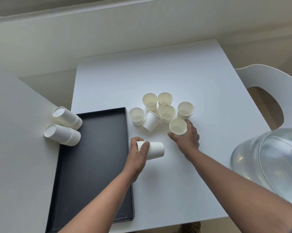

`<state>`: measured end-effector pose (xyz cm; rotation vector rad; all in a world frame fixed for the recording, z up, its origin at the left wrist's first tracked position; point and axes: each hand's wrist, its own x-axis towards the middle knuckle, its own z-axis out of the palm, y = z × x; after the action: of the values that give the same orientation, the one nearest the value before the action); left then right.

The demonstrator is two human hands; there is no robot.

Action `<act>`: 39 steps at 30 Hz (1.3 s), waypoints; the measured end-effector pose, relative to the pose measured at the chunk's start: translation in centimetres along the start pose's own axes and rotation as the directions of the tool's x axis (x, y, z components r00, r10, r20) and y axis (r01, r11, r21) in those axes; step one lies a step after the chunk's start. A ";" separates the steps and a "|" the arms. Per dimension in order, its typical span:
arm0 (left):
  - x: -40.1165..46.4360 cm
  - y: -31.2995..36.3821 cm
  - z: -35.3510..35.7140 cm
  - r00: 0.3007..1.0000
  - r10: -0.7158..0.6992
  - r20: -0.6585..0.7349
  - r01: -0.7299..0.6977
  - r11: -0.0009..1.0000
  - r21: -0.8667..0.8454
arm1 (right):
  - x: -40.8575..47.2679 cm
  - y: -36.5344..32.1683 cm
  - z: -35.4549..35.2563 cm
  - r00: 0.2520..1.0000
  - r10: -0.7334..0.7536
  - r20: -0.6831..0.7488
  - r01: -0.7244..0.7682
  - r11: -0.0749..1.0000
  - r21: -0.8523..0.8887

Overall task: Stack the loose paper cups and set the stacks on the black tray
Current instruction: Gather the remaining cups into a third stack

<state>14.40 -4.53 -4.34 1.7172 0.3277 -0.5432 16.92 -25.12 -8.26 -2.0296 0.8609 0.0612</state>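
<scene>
Gripping now: both hands are busy at the centre of the frame, over a white table (184,78).
Left hand (138,157): fingers and thumb curled round a short stack of nested cups (151,149), held on its side with the rims toward the palm and the base pointing right.
Right hand (188,137): fingers wrapped round a single upright cup (177,126) at the near edge of the loose group.
Loose cups: six more sit just above the hands (five upright, one (151,121) tipped over among them), close together, right of the tray.
Black tray (95,158): lower left of the frame, lying flat, its right rim just beside the left hand.
Finished stacks: two stacks, upper (67,117) and lower (62,134), lie on their sides at the tray's upper left corner, rims over the tray edge.
Right edge of frame: a white chair (266,84) and a clear water jug (268,157).
</scene>
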 end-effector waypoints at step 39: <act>2.5 -0.2 -1.3 0.991 0.125 -0.051 -0.110 0.968 0.223 | 1.9 -3.4 -0.5 0.897 -0.331 0.293 0.435 0.778 -0.453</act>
<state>16.63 -3.40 -5.61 1.9585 0.2159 -0.4502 20.25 -25.34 -6.22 -2.6117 0.2943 0.2840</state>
